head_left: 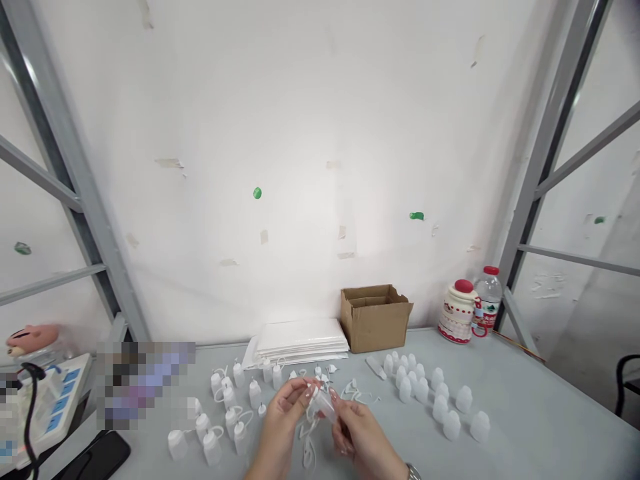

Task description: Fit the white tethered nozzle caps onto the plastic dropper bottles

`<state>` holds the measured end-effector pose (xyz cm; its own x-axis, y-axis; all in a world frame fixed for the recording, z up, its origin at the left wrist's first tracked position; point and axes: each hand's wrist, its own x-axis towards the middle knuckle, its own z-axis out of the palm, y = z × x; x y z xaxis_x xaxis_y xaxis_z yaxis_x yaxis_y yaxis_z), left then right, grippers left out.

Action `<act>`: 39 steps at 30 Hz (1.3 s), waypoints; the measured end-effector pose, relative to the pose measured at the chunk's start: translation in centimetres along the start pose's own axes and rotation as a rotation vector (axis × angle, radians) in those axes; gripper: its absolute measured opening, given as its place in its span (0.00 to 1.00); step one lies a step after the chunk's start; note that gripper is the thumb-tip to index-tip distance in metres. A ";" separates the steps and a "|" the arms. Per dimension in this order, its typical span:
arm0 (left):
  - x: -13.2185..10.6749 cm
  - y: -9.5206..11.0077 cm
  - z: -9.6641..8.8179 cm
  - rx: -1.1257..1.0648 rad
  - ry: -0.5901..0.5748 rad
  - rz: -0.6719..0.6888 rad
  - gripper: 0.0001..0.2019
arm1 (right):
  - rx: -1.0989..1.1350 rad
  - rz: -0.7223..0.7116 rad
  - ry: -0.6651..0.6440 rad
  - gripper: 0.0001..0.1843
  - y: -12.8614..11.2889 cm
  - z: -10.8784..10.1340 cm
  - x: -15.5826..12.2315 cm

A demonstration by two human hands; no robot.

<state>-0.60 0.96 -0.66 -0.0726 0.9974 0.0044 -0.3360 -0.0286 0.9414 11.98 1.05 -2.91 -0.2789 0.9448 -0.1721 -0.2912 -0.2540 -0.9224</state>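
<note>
A small translucent plastic squeeze bottle (pixel 325 405) is held tilted between my hands, above the middle of the table. My left hand (pixel 286 415) pinches its white top end with thumb and fingers. My right hand (pixel 359 427) is closed around the other end of the bottle's body. Beneath and behind my hands lie loose white caps with strap loops (pixel 309 453). To the left stand several capped bottles (pixel 212 449) with strap loops. On the right stand several frosted bottles (pixel 451 425) without caps, and one lying bottle (pixel 376 367) is behind them.
Behind my hands are a stack of white sheets (pixel 300 340) and an open cardboard box (pixel 377 327). A cream jar with a red lid (pixel 457 312) and a clear water bottle (pixel 488 293) stand back right. A black phone (pixel 97 459) and a power strip (pixel 63 400) lie left.
</note>
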 end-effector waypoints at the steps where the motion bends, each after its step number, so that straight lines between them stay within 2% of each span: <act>1: 0.0 -0.1 0.1 0.001 0.001 0.007 0.13 | 0.054 0.009 -0.007 0.28 0.0 0.0 -0.1; 6: 0.3 -0.3 -0.3 0.021 0.096 0.037 0.14 | 0.210 0.036 -0.031 0.25 -0.5 0.1 -0.6; 10: 0.5 -0.4 -0.6 0.020 0.054 0.013 0.15 | 0.152 0.000 -0.072 0.23 -0.4 -0.1 -0.4; 14: 0.4 -0.4 -0.4 -0.019 0.029 0.004 0.14 | 0.143 0.113 -0.115 0.32 0.0 -0.1 0.0; 16: 0.4 -0.5 -0.3 -0.037 0.044 -0.001 0.15 | 0.122 0.124 -0.083 0.33 0.0 0.0 0.0; 20: 0.5 -0.8 -0.5 -0.040 0.083 -0.022 0.16 | 0.143 0.012 0.006 0.29 -0.2 0.3 -0.3; 26: 0.8 -0.7 -0.8 -0.007 0.085 -0.034 0.16 | 0.048 -0.054 -0.026 0.29 0.2 -0.1 0.1; 32: 0.7 -0.4 -0.7 -0.019 0.048 -0.050 0.15 | 0.026 0.058 -0.083 0.34 0.2 0.2 0.0; 39: 0.7 -0.4 -0.8 0.015 0.094 -0.052 0.15 | -0.147 -0.155 0.047 0.32 -0.1 0.1 0.2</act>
<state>-1.31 1.58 -1.30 -0.1435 0.9868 -0.0756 -0.3279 0.0247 0.9444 11.82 1.23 -2.85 -0.1974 0.9796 -0.0371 -0.1892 -0.0752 -0.9790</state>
